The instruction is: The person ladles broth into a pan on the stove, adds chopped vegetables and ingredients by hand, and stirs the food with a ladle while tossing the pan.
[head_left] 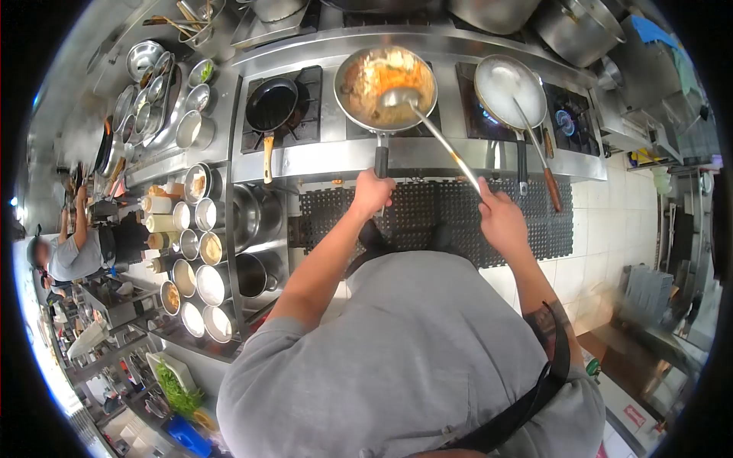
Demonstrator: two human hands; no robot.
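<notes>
My left hand (372, 192) is wrapped round the dark handle of a wide pan (341, 95) on the middle of the stove. Orange and pale food (397, 70) fills the pan, and the bowl of a long metal ladle (439, 136) rests in it. The ladle's shaft runs down to the right into my right hand (500, 216), whose fingers are closed round its end. Right of this pan, a second pan (513, 85) holds white bubbling liquid, with a wooden-handled utensil (551, 187) leaning in it. On the left burner sits an empty black pan (271, 104).
Blue flames burn under the right pan and on the far-right burner (566, 123). Large pots (582, 34) stand behind. At left are metal containers (212, 285), squeeze bottles (159, 223) and a co-worker (76, 248). A black rubber mat (435, 210) covers the floor by the stove.
</notes>
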